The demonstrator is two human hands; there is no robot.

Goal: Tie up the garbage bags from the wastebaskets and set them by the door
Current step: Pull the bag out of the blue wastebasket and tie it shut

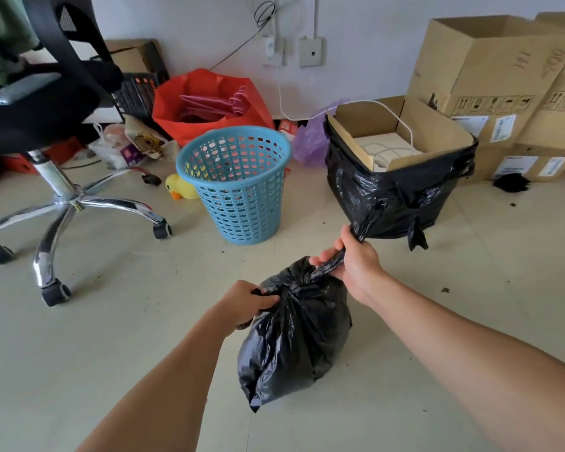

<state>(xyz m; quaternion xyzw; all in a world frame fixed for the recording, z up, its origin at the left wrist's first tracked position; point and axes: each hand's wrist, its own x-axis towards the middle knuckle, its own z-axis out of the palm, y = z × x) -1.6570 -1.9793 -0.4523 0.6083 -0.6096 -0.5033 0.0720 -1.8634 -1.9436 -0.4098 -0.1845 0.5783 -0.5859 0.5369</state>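
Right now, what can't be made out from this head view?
Head view only:
- Black bag: contents hidden by its opaque plastic.
- Left hand: the strip it grips is mostly hidden inside the fist.
- Door: outside the frame.
- Box labels: too small to read.
- Chair: cut off by the left edge.

White wall (183, 24), tiled floor (111, 321).
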